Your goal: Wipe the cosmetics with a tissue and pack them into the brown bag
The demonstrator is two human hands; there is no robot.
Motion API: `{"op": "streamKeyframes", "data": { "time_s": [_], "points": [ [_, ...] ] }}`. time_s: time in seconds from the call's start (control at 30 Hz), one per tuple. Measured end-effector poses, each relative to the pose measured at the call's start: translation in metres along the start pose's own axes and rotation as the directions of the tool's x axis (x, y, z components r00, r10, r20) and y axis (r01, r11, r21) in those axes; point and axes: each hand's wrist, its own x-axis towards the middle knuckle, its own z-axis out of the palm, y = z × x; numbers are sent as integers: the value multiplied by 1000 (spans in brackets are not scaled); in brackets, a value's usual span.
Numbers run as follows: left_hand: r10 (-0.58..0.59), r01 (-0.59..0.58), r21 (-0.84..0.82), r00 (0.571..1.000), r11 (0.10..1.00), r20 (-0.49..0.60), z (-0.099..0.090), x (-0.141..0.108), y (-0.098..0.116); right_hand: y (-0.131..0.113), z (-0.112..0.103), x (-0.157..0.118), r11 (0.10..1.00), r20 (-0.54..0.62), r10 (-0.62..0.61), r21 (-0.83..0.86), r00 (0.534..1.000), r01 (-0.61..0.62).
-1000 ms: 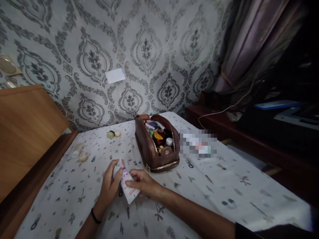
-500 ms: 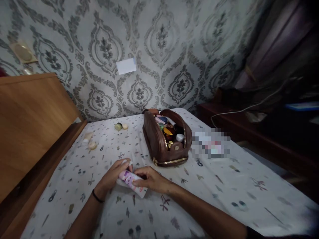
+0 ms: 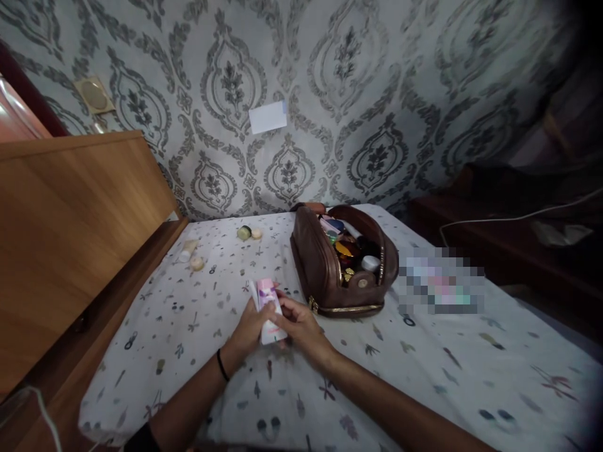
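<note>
The tube (image 3: 268,300) is in the person's grip, just above the bed (image 3: 424,376), with its long axis running away from the body, pink end far and broad white end near, the far end tipped slightly left. The left hand (image 3: 250,325) pinches it from the left with the thumb across its front, while the right hand (image 3: 304,328) closes on its right side, thumb pressed on the face; the fingers behind are partly hidden. A white strip (image 3: 254,294) shows just left of the tube, and whether it is a separate piece I cannot tell. The bag (image 3: 325,279) stands upright beyond and to the right, apart from the tube, its length also running away from the body; the right hand is the nearer one. Its unzipped mouth gapes upward over an amber item (image 3: 347,251), a white-lidded jar (image 3: 370,263), small gold pieces (image 3: 348,275) and a dark blue item (image 3: 336,225), closely packed. Right of it lies a pixelated patch (image 3: 443,280), its content unreadable.
</note>
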Motion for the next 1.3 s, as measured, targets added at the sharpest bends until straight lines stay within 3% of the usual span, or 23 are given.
{"op": "streamKeyframes", "data": {
  "time_s": [0.3,0.4,0.47,0.57,0.73,0.83,0.97,1.1,1.3],
  "points": [
    [67,-60,207,997,976,-25,1,-2,-1,-9,-6,-1,993,-22,-94,69,995,95],
    [161,-129,328,984,936,-72,2,-1,1,-7,-8,1,991,-16,-124,45,992,125],
    [211,-165,411,975,896,-70,3,-1,3,-6,-10,2,989,-1,-149,8,989,149],
    [198,-155,487,980,860,-36,3,0,5,-6,-12,1,968,-7,-224,-116,974,222],
    [194,-144,565,981,813,-29,1,-2,4,-15,-14,-5,871,-49,-375,-360,926,335],
    [166,-114,598,986,793,-33,1,-4,3,-23,-14,-9,840,-74,-437,-391,896,377],
    [152,-43,613,980,789,-126,3,-6,2,-31,-15,-12,820,-107,-485,-402,868,408],
    [130,-52,559,987,827,-99,4,-3,2,-30,-14,-12,879,-115,-402,-327,908,347],
    [279,-147,387,909,910,-309,-2,1,9,-25,-7,-17,936,-66,-278,-242,958,255]
  ]
}}
